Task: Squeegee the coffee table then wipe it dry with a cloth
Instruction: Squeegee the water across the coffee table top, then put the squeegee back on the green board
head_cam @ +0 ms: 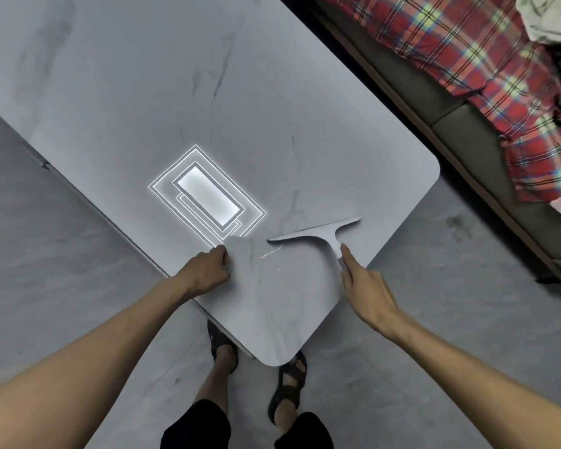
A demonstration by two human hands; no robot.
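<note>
The grey marble-look coffee table (pixel 149 102) runs from the top left to a rounded near corner by my feet. A pale T-shaped squeegee (pixel 318 233) lies with its blade on the tabletop near the right edge. My right hand (pixel 366 290) grips its handle, with the index finger stretched along it. My left hand (pixel 204 272) is closed at the table's left edge, pinching what looks like a grey cloth (pixel 266 277). The cloth lies flat and blends into the surface, so its outline is hard to make out.
A bright ceiling-light reflection (pixel 208 196) glares on the tabletop just beyond my left hand. A brown sofa (pixel 460 131) with a red plaid blanket (pixel 467 47) stands close along the right. My sandalled feet (pixel 256 361) stand on the grey floor at the table's near corner.
</note>
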